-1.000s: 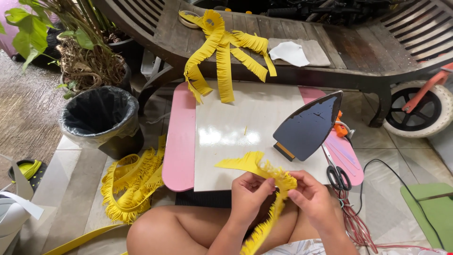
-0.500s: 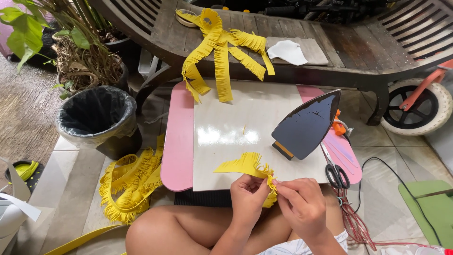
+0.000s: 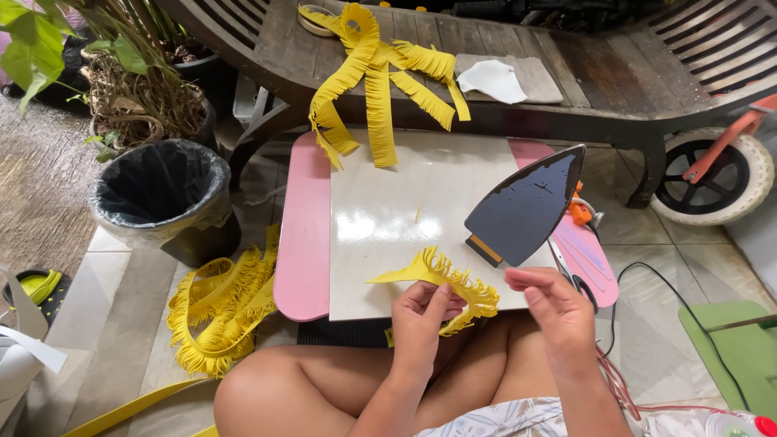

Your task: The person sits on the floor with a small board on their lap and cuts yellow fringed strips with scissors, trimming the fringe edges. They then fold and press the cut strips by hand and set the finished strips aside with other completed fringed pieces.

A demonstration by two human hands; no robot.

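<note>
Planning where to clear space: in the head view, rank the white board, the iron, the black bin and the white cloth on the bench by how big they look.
1. White board
2. Black bin
3. Iron, upright on the board; close to the bin, so the order of these two is unsure
4. White cloth, though it lies farther from the camera

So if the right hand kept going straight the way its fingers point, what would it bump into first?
Probably the upright iron. The right hand points up and slightly left, and the iron's dark soleplate stands just beyond its fingertips, though depth is hard to judge.
</note>
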